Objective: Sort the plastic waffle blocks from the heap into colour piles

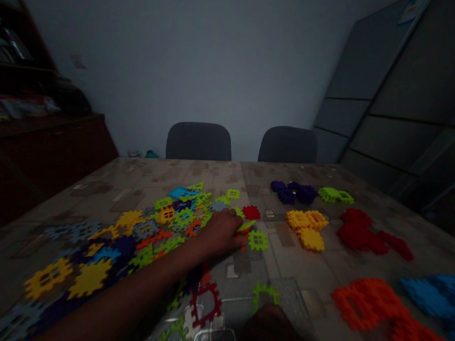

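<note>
My left hand (222, 232) reaches from the lower left to the right edge of a mixed heap of colourful toothed plastic tiles (144, 232). Its fingers curl down onto a lime-green tile (245, 225). A red tile (251, 212) and another green tile (257, 240) lie just beyond the fingertips. My right hand (272, 329) is a dark shape at the bottom edge, resting near a green tile (265, 293); its fingers do not show. To the right the tiles lie in piles by colour: purple (293, 192), lime green (336, 195), yellow (307, 227), red (364, 233), orange (374, 307), blue (438, 296).
The table (219, 172) has a patterned cover and the room is dim. Two grey chairs (199, 141) (288, 144) stand at its far side against the wall. A dark wooden shelf unit (36, 139) is on the left, and grey cabinets (406, 100) are on the right.
</note>
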Available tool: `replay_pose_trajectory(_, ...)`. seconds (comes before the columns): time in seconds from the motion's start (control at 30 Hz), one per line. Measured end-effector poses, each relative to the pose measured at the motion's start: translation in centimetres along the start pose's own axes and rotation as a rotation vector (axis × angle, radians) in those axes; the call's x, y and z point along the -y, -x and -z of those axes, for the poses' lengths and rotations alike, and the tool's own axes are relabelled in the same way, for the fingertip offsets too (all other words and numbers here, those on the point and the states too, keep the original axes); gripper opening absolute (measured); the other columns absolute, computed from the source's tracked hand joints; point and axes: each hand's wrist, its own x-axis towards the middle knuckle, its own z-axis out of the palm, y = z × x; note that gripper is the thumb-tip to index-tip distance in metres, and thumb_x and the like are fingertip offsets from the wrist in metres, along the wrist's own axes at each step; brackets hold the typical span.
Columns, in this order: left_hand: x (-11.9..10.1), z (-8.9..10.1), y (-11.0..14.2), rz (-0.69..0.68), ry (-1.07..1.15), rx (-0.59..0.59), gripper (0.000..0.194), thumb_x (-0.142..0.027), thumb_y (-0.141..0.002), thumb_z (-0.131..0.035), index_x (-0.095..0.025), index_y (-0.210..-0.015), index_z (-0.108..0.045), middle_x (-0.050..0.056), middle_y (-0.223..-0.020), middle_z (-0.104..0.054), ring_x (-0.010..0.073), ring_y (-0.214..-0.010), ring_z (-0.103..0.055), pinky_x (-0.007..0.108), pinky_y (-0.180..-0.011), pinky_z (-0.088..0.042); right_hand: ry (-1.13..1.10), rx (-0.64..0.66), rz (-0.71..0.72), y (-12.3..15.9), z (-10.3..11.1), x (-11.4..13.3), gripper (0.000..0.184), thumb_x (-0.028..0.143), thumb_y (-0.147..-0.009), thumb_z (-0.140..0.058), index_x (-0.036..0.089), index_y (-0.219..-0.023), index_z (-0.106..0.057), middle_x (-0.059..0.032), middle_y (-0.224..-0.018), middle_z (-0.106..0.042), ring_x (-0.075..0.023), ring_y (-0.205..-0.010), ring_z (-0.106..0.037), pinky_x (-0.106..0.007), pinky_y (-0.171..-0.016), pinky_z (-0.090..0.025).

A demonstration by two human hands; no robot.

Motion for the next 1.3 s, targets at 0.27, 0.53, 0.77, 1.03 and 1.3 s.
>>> replay_pose_trajectory(0.27,0.7,0.1,1.5,-0.102,0.073,-0.088,0.005,-0.014,-0.090,-0.066,-0.017,-0.093,-0.063,0.006,-0.098,-0.062,0.0239,-0.099,-0.057,0.033,-0.086,-0.045,-0.126,0.096,-0.163,-0.4,1.5,-1.8,0.014,0.033,-0.085,-0.070,0.025,-0.076,-0.063,0.0023,-0.071,-0.063,-0.0185,-0.075,-0.056,-0.034,-0.073,-0.041)
replay_pose_trajectory(0.53,-2.8,-0.2,-0.6,-0.242,0.022,-0.041,0.049,-0.043,-0.083,-0.081,-0.016,-0.118,-0.060,0.012,-0.124,-0.057,0.0321,-0.120,-0.048,0.052,-0.112,-0.030,-0.213,0.045,-0.169,0.2,3.8,-5.3,0.012,0.021,-0.087,-0.062,0.026,-0.096,-0.069,-0.0003,-0.077,-0.067,-0.0169,-0.077,-0.058,-0.030,-0.072,-0.041)
replay_pose_trajectory(0.77,-3.5,0.2,-2.4,-0.212,-0.015,0.019,0.042,-0.039,-0.075,-0.084,-0.009,-0.098,-0.064,0.018,-0.112,-0.059,0.0391,-0.115,-0.050,0.063,-0.110,-0.029,-0.151,-0.221,-0.400,-1.0,9.2,-3.7,0.021,0.014,-0.094,-0.047,0.021,-0.092,-0.067,-0.0019,-0.078,-0.068,-0.0167,-0.073,-0.060,-0.030,-0.068,-0.044)
replay_pose_trajectory(1.03,-2.0,2.6,5.2,-0.478,0.314,0.009,0.051,-0.030,-0.075,-0.080,-0.019,-0.117,-0.053,0.007,-0.124,-0.055,0.0262,-0.120,-0.048,0.040,-0.110,-0.037,-0.100,-0.324,-0.404,-1.4,12.0,-3.9,0.017,0.015,-0.092,-0.051,0.019,-0.092,-0.068,-0.0024,-0.077,-0.071,-0.0174,-0.071,-0.066,-0.031,-0.063,-0.050)
replay_pose_trajectory(1.3,-5.4,1.2,11.2,-0.740,0.447,0.296,0.056,-0.023,-0.079,-0.076,-0.017,-0.126,-0.048,0.011,-0.128,-0.056,0.0269,-0.128,-0.047,0.050,-0.125,-0.004,-0.110,-0.295,-0.407,-1.5,12.0,-3.5,0.019,0.018,-0.092,-0.050,0.018,-0.091,-0.069,-0.0033,-0.077,-0.071,-0.0181,-0.070,-0.067,-0.032,-0.061,-0.053)
